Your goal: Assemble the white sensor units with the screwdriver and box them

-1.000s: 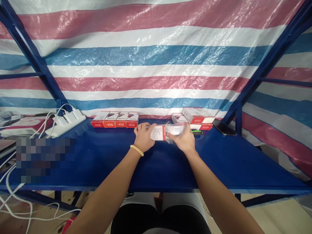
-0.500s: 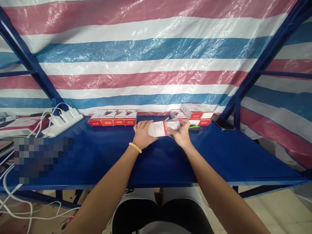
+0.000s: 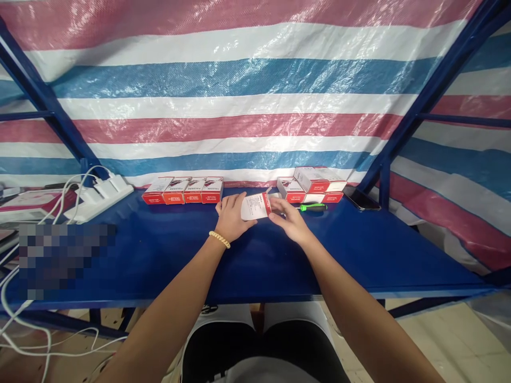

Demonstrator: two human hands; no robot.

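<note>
Since the earlier frame the clear pouch has left the right hand [image 3: 290,219], which now lies lower, fingers loosely spread at the open red end of the small white box [image 3: 254,206], gripping nothing. Left hand [image 3: 232,215] clasps the box's other end. Box long axis runs left-right, red flap end pointing right, low over the blue bench [image 3: 167,250], between both hands. A green-handled screwdriver [image 3: 312,207] lies just right.

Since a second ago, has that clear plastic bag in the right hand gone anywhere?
Yes. The right hand has pushed the bag leftward into the white box, away from the green screwdriver; it is now almost hidden inside.
</note>
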